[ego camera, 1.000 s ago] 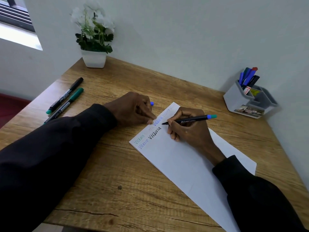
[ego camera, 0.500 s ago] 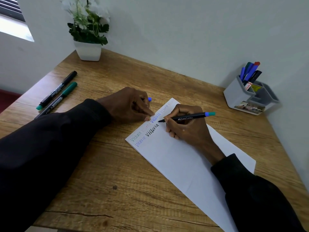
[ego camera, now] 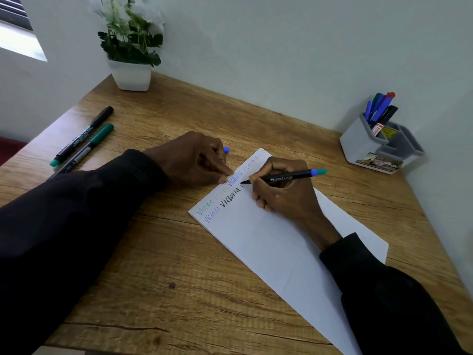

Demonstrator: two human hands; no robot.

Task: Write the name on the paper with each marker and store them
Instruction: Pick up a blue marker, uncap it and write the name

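The right hand (ego camera: 284, 190) sat just right of the frame's middle, its fingers (ego camera: 261, 203) and thumb curled tightly round a black marker (ego camera: 289, 176) with a blue and teal end, the tip touching the paper (ego camera: 281, 247) at the second written row, beside a dark "Victoria". The white paper lay slanted on the wooden bench (ego camera: 179, 278), running from the centre down to the lower right, with the name repeated in green, blue and black near its upper end. The left hand (ego camera: 194, 160), left of centre, had its fingers curled in, a blue cap (ego camera: 226, 150) peeking out past them, while a fingertip pressed the paper's edge. Two capped markers (ego camera: 87, 139), one black and one green, lay side by side at the left. A grey holder (ego camera: 363, 147) at the right carried several stored markers (ego camera: 378, 108) upright in its tall compartment. A white plant pot (ego camera: 131, 76) stood at the upper left against the wall
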